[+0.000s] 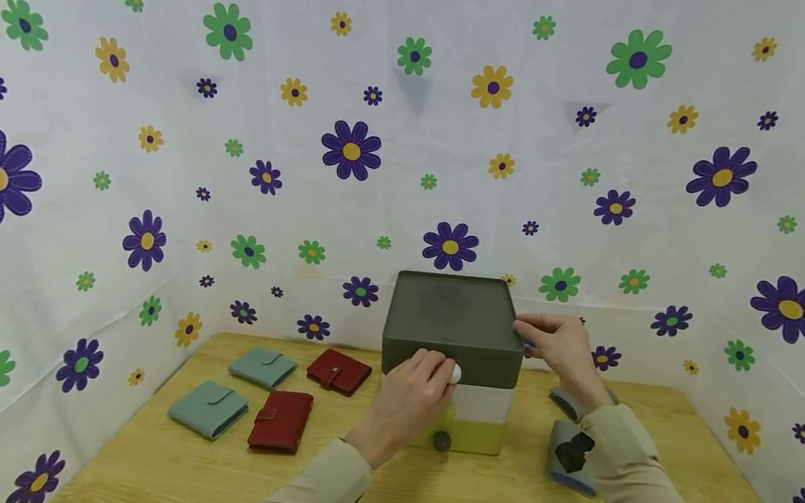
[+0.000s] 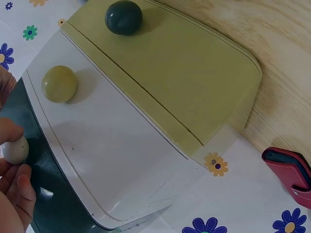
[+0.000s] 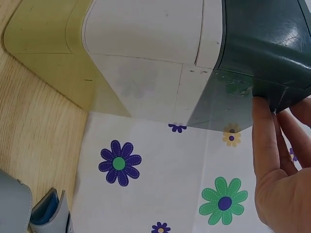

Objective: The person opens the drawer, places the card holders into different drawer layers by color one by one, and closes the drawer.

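A three-tier box stands on the table, with a dark green top tier (image 1: 451, 312), a white middle and a yellow-green bottom. My left hand (image 1: 413, 392) pinches the white knob (image 1: 456, 374) on the green tier's front; the left wrist view shows fingers and thumb round this knob (image 2: 15, 149). At the box's upper right side, my right hand (image 1: 559, 347) touches the rim with its fingertips. Seen in the right wrist view, the right hand (image 3: 282, 160) lays fairly straight fingers against the green side (image 3: 228, 97). The top tier looks closed.
Two light blue wallets (image 1: 263, 367) and two red wallets (image 1: 281, 422) lie left of the box. Right of it are grey-blue wallets (image 1: 564, 437), partly covered by my right forearm; one has a dark patch. A flower-patterned white curtain (image 1: 269, 216) surrounds the wooden table (image 1: 210, 474).
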`<state>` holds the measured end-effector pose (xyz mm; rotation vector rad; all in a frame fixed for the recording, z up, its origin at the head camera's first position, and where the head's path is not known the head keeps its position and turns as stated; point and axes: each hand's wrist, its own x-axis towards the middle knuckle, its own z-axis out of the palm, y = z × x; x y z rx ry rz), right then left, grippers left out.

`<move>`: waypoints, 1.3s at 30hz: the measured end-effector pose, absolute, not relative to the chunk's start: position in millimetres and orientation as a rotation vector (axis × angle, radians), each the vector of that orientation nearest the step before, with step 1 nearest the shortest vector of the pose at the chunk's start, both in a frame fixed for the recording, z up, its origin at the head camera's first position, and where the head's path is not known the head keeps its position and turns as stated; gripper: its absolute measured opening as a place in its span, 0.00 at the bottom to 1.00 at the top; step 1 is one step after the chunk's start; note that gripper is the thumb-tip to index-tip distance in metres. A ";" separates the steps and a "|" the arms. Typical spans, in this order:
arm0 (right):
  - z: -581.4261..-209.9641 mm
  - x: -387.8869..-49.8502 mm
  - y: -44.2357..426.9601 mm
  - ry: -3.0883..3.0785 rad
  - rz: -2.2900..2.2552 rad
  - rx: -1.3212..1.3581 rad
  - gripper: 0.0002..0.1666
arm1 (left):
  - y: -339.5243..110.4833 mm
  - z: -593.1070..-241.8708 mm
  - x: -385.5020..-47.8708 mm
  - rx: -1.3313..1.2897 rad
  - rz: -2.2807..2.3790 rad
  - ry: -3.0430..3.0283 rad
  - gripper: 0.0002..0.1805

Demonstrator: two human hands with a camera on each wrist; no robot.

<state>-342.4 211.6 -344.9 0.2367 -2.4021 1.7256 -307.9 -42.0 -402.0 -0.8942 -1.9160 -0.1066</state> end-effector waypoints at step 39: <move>-343.7 -340.7 207.8 -2.422 1.655 0.246 0.24 | -51.4 -405.5 -269.5 -1.015 -0.152 -1.714 0.13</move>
